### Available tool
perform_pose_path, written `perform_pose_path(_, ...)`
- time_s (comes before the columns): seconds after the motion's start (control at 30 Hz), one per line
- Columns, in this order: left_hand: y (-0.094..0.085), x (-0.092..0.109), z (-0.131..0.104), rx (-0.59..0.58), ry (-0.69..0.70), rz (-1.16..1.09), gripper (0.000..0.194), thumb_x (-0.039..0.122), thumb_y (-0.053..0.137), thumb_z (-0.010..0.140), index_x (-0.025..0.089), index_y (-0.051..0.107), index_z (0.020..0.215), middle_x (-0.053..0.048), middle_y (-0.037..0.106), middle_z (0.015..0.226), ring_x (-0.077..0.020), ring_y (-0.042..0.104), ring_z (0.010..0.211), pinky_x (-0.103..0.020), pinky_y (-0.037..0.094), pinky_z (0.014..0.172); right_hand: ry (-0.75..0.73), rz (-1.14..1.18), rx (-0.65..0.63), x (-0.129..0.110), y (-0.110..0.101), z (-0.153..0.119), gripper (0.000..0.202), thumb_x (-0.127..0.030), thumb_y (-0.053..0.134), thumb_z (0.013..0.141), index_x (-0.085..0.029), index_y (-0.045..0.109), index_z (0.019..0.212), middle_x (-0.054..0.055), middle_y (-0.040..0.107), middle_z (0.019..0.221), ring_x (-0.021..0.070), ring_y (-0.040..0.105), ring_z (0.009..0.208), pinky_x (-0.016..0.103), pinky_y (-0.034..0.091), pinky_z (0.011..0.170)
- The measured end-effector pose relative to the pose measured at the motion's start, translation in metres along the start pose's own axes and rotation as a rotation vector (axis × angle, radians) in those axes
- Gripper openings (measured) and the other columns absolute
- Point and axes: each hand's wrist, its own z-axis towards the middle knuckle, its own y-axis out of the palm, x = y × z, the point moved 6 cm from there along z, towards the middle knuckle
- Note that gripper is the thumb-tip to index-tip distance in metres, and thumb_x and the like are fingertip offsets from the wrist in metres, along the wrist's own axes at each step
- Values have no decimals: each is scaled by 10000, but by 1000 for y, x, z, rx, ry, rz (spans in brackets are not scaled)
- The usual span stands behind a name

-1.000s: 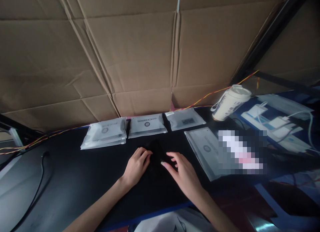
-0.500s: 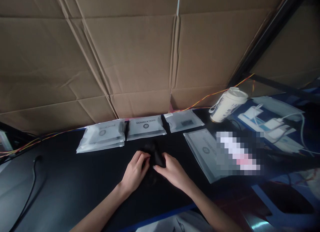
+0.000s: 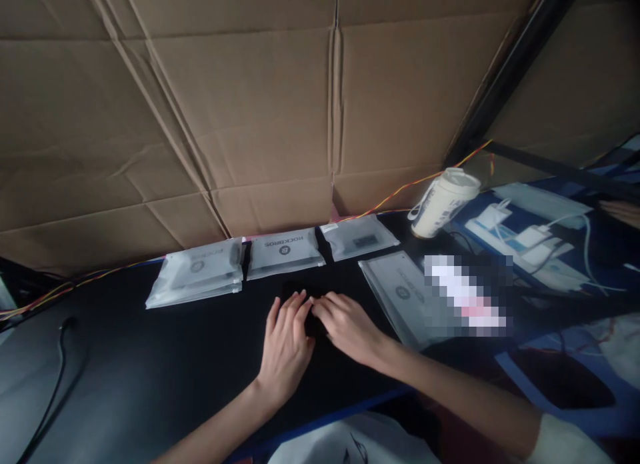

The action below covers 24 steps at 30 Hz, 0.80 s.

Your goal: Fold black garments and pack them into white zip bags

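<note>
A dark, soft-looking item (image 3: 316, 327) lies on the black table (image 3: 200, 364), hard to tell from the surface. My left hand (image 3: 287, 344) rests palm down over its left part, fingers apart and pointing away from me. From the right, my right hand (image 3: 347, 325) touches it with curled fingers pressed together, the fingertips meeting those of my left hand. What sits under the right fingertips is hidden. Just behind the hands is a frosted zip bag (image 3: 286, 254) with dark lettering.
More frosted bags lie at the back left (image 3: 197, 271), back (image 3: 357, 237) and right (image 3: 400, 294). A white cup (image 3: 445, 204) stands by the cardboard wall (image 3: 260, 104). Farther right are a power strip (image 3: 515, 241) and part of another person's hand (image 3: 623, 211). A black cable (image 3: 63, 371) lies left.
The dark item, held raised between both hands before, now lies flatter on the table. My left hand has opened and turned palm down; my right has moved in beside it. The view has shifted slightly.
</note>
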Motion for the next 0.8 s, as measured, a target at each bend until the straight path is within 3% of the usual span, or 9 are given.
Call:
perform_pose_path(0.07,15,10,0,-131,49,23,399,32,424,805,63,475,1199,-186,603,1209,-283,561,1167,-445,475,975,0,34,13,-14,6,-13,261,-15,490,805,-103,568,1038,105,662,971,235,599,925,368,497,853)
perform_pose_path(0.17,32,16,-3,-264,125,82,428,15,386,812,47,495,1225,-189,589,1267,-287,539,1208,-398,491,972,46,228,49,-14,-4,-34,276,-46,544,793,-126,559,1057,100,650,1056,223,583,1061,352,445,987)
perform_pose_path(0.3,42,17,-10,-329,196,99,559,-44,355,783,59,444,1325,-182,490,1384,-302,451,1283,-419,461,1007,272,469,125,33,-28,-63,155,-234,560,871,-228,556,1026,37,662,1081,158,629,1014,277,506,895)
perform_pose_path(0.4,41,14,-12,-346,161,-3,705,-101,317,705,85,390,1381,-152,434,1433,-282,361,1340,-428,419,1045,595,159,258,77,-37,-87,206,-326,524,895,-194,559,1050,112,661,1083,248,628,1021,386,524,845)
perform_pose_path(0.47,37,9,-10,-363,93,-152,767,-110,314,655,103,387,1388,-129,424,1445,-250,332,1359,-426,383,1074,733,-51,175,92,-31,-96,268,-331,550,876,-147,562,1071,156,666,1035,303,635,975,415,539,756)
perform_pose_path(0.57,29,-4,0,-360,-116,-479,750,-83,350,656,163,444,1358,-80,471,1422,-207,405,1328,-412,349,1101,761,-160,-4,91,-17,-96,137,-183,521,871,-134,599,973,137,685,876,281,659,848,354,538,633)
perform_pose_path(0.63,27,-21,5,-326,-389,-722,596,-11,440,731,197,534,1283,-58,576,1325,-235,508,1249,-434,365,1085,733,-165,-53,82,-12,-92,156,-61,481,845,-129,610,900,144,683,820,278,662,821,340,532,613)
perform_pose_path(0.73,32,-39,4,-254,-779,-970,353,240,558,840,156,615,1179,-84,701,1098,-306,625,1087,-471,456,981,705,-156,-68,69,-8,-84,267,65,417,789,-106,604,871,222,673,905,333,651,902,361,530,596)
perform_pose_path(0.8,34,-43,2,-134,-957,-1096,391,362,550,871,133,608,1183,-102,707,1069,-310,632,1071,-448,484,941,675,-129,-74,61,-6,-80,316,101,384,770,-106,596,877,248,660,965,350,640,945,363,527,585)
